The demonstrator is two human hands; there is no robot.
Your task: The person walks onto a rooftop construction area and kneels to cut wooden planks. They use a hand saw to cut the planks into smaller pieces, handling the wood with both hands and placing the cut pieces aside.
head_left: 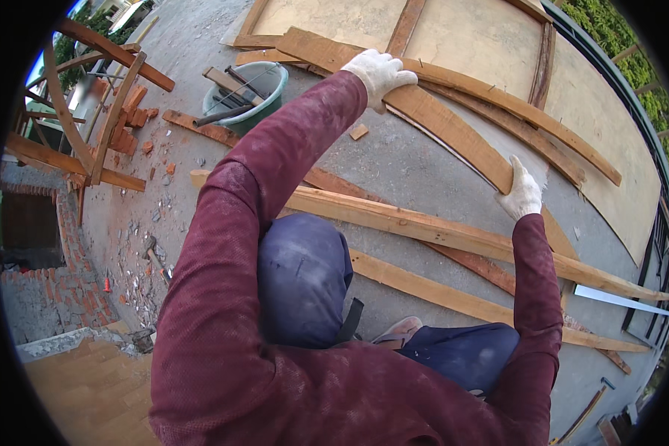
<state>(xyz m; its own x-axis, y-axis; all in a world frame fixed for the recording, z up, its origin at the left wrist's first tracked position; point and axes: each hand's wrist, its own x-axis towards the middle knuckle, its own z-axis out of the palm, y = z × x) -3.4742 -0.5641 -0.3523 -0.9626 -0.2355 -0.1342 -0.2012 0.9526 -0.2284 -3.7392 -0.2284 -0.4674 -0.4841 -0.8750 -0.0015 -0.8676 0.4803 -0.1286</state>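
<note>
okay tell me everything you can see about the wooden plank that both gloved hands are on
The plank is a long, flat board of pale orange-brown raw wood, lying at a slant on the grey concrete floor. The left hand grips its upper end and the right hand presses lower down. It lies across other boards.

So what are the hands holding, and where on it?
Both gloved hands grip one long wooden plank lying across the concrete. The left hand holds it near its far upper end; the right hand grips its edge further down, about midway.
</note>
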